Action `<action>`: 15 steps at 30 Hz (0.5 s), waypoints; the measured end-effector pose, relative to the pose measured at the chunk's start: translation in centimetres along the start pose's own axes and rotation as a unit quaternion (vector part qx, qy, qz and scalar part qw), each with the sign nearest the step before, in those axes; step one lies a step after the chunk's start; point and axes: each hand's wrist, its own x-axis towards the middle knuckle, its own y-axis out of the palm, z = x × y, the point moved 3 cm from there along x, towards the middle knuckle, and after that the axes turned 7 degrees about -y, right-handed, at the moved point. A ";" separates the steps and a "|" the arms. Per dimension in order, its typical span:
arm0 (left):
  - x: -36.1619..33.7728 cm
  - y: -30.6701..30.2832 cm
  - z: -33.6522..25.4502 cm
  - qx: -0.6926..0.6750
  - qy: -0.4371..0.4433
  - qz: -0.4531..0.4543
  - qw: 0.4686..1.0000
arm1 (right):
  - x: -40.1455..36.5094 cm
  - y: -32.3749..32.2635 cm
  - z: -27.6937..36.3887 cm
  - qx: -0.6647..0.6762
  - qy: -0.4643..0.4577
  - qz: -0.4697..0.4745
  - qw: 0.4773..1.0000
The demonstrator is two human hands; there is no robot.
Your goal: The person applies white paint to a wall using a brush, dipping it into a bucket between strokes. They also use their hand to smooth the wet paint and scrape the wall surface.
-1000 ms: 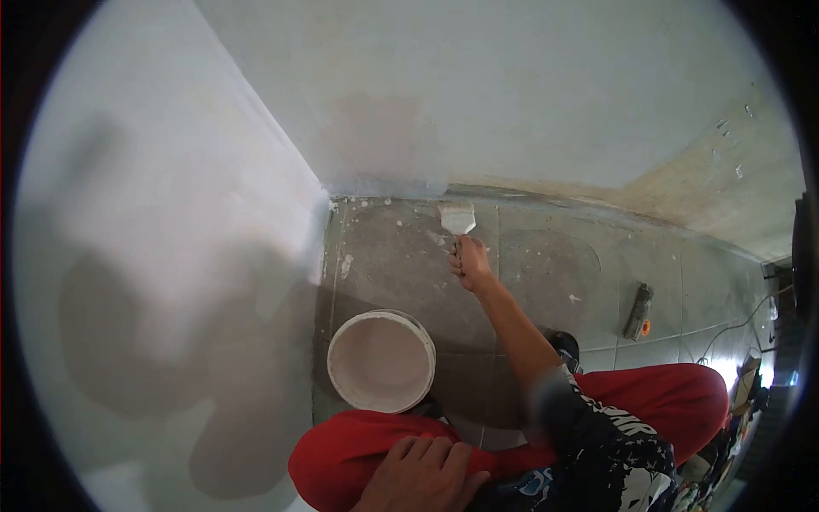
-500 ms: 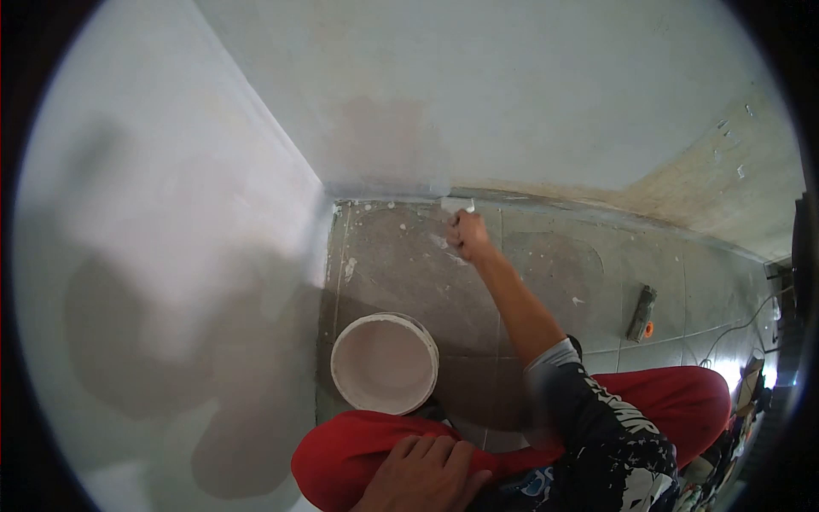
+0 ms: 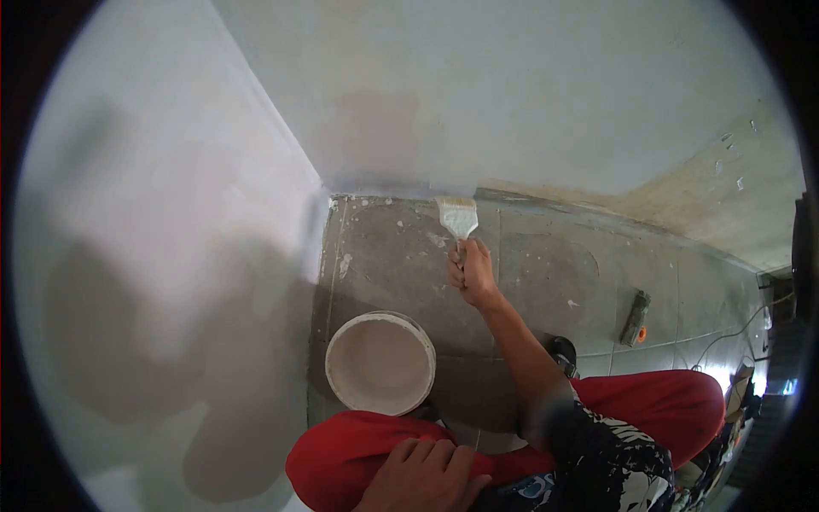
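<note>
My right hand [image 3: 474, 271] is wrapped round the handle of a wide paintbrush [image 3: 459, 218]. The brush's bristles are at the foot of the far wall [image 3: 529, 102], where it meets the tiled floor [image 3: 401, 273]. Fresh-looking pale paint runs along that bottom edge from the corner up to the brush; right of it the strip is darker. My left hand [image 3: 418, 478] rests on my red-trousered knee with its fingers laid flat, holding nothing. Between my knee and the corner stands a white bucket [image 3: 380, 363] with pale paint in it.
A dark tool with an orange end [image 3: 636, 317] lies on the floor to the right, near a thin cable [image 3: 734, 326]. The left wall [image 3: 171, 256] rises close beside the bucket. Stained, chipped wall shows at far right. White drips spot the tiles.
My right hand has drawn back slightly from the wall, and more of the brush now shows. The painted edge reaches a little farther right. My left hand stays on the knee.
</note>
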 end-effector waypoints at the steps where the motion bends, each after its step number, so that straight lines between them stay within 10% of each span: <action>1: -0.1 0.1 0.0 0.000 -0.001 0.006 1.000 | 0.9 -0.7 -0.8 0.001 0.001 0.000 1.000; 15: -0.4 -0.5 -0.2 -0.024 -0.006 -0.006 1.000 | 9.0 -1.8 -3.6 0.037 0.067 -0.050 0.996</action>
